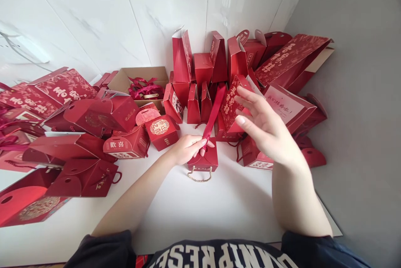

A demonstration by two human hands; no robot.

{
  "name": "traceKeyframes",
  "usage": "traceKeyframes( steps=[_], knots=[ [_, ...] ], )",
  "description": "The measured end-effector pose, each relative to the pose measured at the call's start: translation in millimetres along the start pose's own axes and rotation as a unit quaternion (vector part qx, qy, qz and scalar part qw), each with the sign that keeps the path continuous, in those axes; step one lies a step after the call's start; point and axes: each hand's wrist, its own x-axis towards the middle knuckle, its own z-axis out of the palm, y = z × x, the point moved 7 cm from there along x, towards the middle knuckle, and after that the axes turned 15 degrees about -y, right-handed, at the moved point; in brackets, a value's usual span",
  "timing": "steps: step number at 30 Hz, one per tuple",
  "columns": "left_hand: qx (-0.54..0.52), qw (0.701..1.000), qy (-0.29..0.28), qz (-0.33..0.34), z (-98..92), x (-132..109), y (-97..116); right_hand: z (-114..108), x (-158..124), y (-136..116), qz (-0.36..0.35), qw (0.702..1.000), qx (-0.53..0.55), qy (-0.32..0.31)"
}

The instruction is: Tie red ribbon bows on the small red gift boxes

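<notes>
A small red gift box [207, 160] with a twisted cord handle sits on the white table in front of me. Over its top, my left hand [189, 148] pinches a dark red satin ribbon [215, 111]. One length of that ribbon stretches up and away toward the standing boxes behind. My right hand [266, 128] is raised to the right of the box, fingers spread, with nothing in it. Behind this hand are a red patterned box [230, 107] and a lower red box [250, 155], partly covered from view.
Red gift boxes [90, 117] crowd the left side. A cardboard carton [122, 77] holding more ribbon [145, 88] stands at the back. Tall boxes [181, 59] line the tiled wall [175, 5]. A large box [291, 59] leans near the grey wall [360, 113] at right.
</notes>
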Motion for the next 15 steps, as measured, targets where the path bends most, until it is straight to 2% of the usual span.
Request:
traceKeyframes(
  steps=[2, 3, 5, 7, 9, 12, 15],
  knots=[
    [0.0, 1.0, 0.008, 0.01, -0.4, 1, -3, 9, -6, -5, 0.02, 0.998, -0.061, 0.008],
    [0.002, 1.0, 0.011, 0.015, -0.8, 2, -3, 17, -9, -3, 0.04, 0.995, -0.088, -0.007],
    [0.017, 1.0, 0.018, 0.016, -1.8, 1, -3, 41, -13, 10, 0.096, 0.982, -0.132, -0.09],
    [0.051, 0.998, 0.022, 0.007, -2.6, 0, -1, 58, -14, 30, 0.128, 0.973, -0.145, -0.128],
    [0.088, 0.996, 0.019, 0.001, -2.3, -1, 5, 68, -13, 51, 0.134, 0.979, -0.101, -0.115],
    [0.126, 0.992, 0.013, 0.002, -0.7, -3, 14, 83, -9, 79, 0.131, 0.984, 0.052, -0.112],
    [0.146, 0.989, 0.018, 0.004, 0.4, -3, 18, 91, -10, 97, 0.137, 0.965, 0.208, -0.077]
  ],
)
